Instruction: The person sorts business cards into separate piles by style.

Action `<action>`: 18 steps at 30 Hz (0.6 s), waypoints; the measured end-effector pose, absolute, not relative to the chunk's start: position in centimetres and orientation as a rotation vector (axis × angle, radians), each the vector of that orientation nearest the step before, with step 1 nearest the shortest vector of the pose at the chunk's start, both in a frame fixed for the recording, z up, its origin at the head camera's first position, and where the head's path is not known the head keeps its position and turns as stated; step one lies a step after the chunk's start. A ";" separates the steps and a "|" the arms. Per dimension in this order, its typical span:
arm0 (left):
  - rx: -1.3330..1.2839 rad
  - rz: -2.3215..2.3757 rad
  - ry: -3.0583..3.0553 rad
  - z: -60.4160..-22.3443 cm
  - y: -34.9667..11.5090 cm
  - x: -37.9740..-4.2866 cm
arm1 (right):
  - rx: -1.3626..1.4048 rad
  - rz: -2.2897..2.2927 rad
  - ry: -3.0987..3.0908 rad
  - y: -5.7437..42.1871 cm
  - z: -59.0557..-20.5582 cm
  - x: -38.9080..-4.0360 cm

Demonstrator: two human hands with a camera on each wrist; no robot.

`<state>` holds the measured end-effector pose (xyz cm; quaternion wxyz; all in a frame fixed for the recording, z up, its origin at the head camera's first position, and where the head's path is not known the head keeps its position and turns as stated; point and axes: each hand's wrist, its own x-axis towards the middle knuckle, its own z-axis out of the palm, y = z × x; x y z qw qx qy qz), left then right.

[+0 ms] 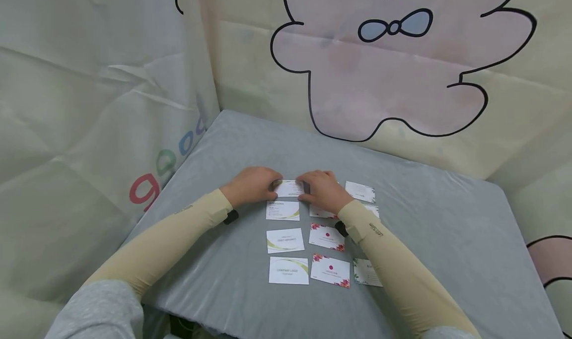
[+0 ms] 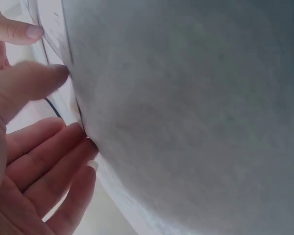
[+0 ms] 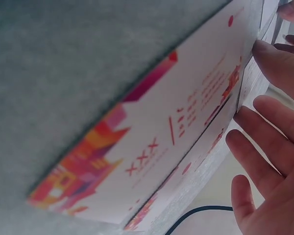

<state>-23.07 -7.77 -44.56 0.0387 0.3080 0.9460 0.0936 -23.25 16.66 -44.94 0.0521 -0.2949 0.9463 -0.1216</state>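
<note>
In the head view both hands are at a white business card (image 1: 289,188) with a gold-green corner, at the far end of the left column. My left hand (image 1: 252,185) holds its left end, thumb at the near corner and fingertips at the far one. Opposite it, my right hand (image 1: 325,192) holds the right end the same way. The left wrist view shows the left thumb and fingertips (image 2: 90,143) along the card's edge. A floral card (image 1: 322,212) lies partly hidden under the right hand. Just nearer is another gold-green card (image 1: 283,211).
More business cards lie in columns: gold-green ones (image 1: 285,240), red floral ones (image 1: 328,237) and leafy-cornered ones (image 1: 366,272), some covered by the right forearm. A grey cloth covers the table (image 1: 447,239). Printed fabric walls (image 1: 402,91) rise behind and at the left.
</note>
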 end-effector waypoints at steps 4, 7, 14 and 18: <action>0.941 0.286 2.893 -44.6 -7.9 -23.2 | -0.878 -0.379 2.866 16.5 -44.9 -23.2; 0.945 0.270 2.894 -44.5 -7.8 -23.2 | -0.867 -0.388 2.866 16.5 -44.8 -23.1; 0.983 0.275 2.896 -44.6 -7.6 -23.4 | -0.871 -0.392 2.868 16.7 -44.8 -23.3; 0.985 0.317 2.889 -44.3 -7.3 -24.4 | -0.879 -0.377 2.847 17.0 -44.5 -24.5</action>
